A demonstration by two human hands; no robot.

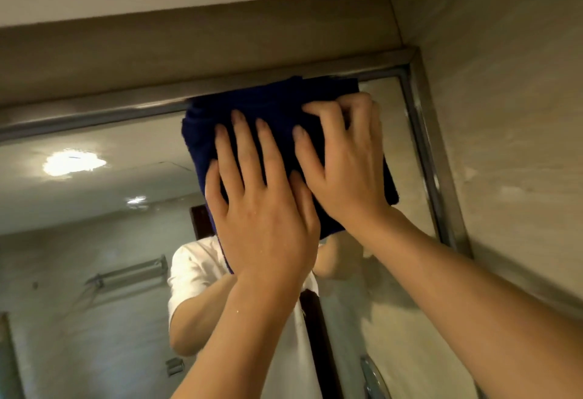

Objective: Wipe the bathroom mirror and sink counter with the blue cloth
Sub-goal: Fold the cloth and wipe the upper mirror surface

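Hands pressing a folded blue cloth [268, 105] against the upper right corner of the bathroom mirror [94, 209], just under the metal frame [94, 111]. The left hand [262, 209] is laid flat on the cloth with its fingers straight and spread, gripping nothing. The right hand [344, 159] is pressed beside it, its fingers curled at the knuckles and bunching the upper right edge of the cloth. The cloth's top edge is seen touching the frame; its lower part is hidden behind the hands.

Several risks may be judged from this position. Because only the right hand has a hold, the cloth could slide or unfold under the flat left palm if pressure is eased, and it could drop toward the counter, which is out of view. The narrow strip along the frame and the corner may be missed, since the folded pad is thick there. Streaks may be left if the cloth is damp; droplets are visible on the left wrist. Reaching overhead may also weaken the pressure applied.
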